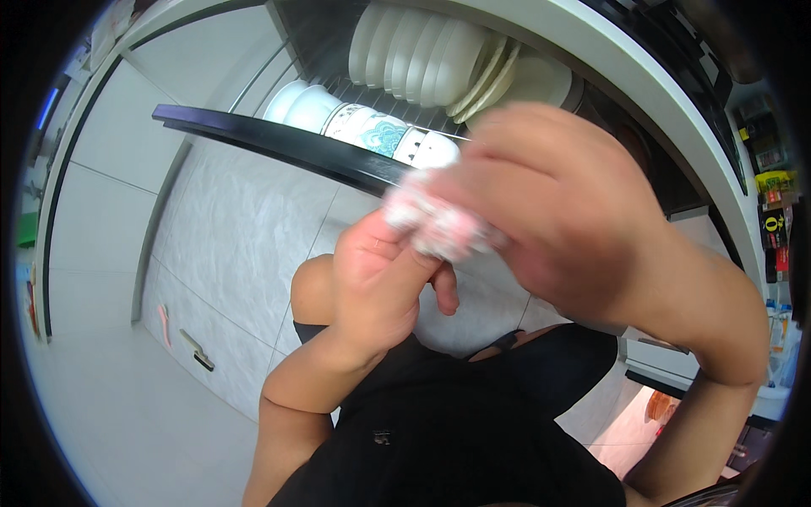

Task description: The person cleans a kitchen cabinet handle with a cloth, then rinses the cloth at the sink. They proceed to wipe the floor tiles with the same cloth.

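Note:
A crumpled pink and white cloth (437,222) is bunched between my two hands, blurred by motion. My left hand (380,279) grips its lower left side with fingers and thumb. My right hand (564,209) holds it from the right, its fingers partly hidden behind the knuckles. Just beyond the hands, an open pull-out drawer with a dark front edge (279,146) has a wire rack inside. White bowls (405,57) stand on edge in a row at the back, beside pale plates (488,82). Patterned bowls and cups (380,130) line the front.
The countertop edge (640,51) curves above the drawer. White cabinet fronts (114,139) are at the left. On the tiled floor (241,222) at lower left lie a pink object (165,324) and a pale and black object (197,350). Packaged goods (774,228) stand at the far right.

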A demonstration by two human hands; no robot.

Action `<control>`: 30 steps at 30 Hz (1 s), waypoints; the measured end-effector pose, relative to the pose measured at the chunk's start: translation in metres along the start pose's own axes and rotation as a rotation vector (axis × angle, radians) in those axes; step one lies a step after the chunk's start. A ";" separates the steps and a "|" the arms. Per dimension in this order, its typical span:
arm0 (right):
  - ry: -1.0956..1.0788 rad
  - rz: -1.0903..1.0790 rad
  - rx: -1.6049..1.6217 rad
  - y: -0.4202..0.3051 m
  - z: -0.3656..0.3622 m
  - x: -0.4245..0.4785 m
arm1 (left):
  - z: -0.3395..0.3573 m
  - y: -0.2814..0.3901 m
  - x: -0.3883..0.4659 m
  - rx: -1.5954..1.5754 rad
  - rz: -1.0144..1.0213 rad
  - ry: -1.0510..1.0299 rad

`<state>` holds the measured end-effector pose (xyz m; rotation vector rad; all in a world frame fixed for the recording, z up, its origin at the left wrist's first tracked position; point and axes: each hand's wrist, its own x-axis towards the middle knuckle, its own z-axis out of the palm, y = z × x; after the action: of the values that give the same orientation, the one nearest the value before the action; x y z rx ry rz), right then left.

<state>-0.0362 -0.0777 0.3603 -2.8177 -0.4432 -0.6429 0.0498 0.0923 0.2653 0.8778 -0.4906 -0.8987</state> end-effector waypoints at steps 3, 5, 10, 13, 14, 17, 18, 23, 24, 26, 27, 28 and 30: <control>-0.051 0.033 -0.009 -0.004 -0.001 0.011 | 0.000 -0.001 0.001 -0.006 -0.026 -0.011; -0.093 0.048 -0.009 -0.008 -0.012 0.001 | -0.014 -0.003 0.000 -0.034 -0.043 -0.088; -0.147 0.152 0.006 -0.021 -0.030 -0.019 | -0.017 0.002 0.001 0.075 -0.148 -0.103; -0.079 0.047 0.016 -0.008 -0.012 -0.005 | -0.018 -0.004 0.000 0.074 -0.052 -0.141; -0.048 0.015 0.022 -0.003 -0.003 0.006 | -0.015 -0.003 0.001 0.053 -0.055 -0.113; 0.002 -0.016 0.026 0.002 0.012 0.027 | -0.005 -0.001 0.002 -0.012 -0.049 -0.068; -0.007 -0.012 0.042 0.002 0.013 0.028 | -0.007 -0.001 0.002 -0.015 -0.039 -0.061; -0.163 0.122 0.061 -0.017 -0.024 -0.004 | -0.019 0.001 0.001 0.087 -0.075 -0.144; -0.189 0.139 0.026 -0.020 -0.029 -0.009 | -0.019 0.002 0.002 0.109 -0.088 -0.150; -0.190 0.117 0.008 -0.018 -0.027 -0.006 | -0.020 0.002 0.002 0.120 -0.118 -0.165; -0.191 0.110 -0.006 -0.018 -0.026 -0.004 | -0.019 0.001 0.001 0.091 -0.100 -0.156; -0.166 0.071 0.002 -0.011 -0.019 0.005 | -0.017 -0.001 0.001 0.064 -0.077 -0.150; -0.102 -0.017 0.000 0.001 0.005 0.032 | -0.018 -0.002 0.000 0.036 -0.030 -0.155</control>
<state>-0.0064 -0.0699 0.3706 -2.8589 -0.4847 -0.5045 0.0616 0.0993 0.2539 0.8540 -0.6311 -0.9926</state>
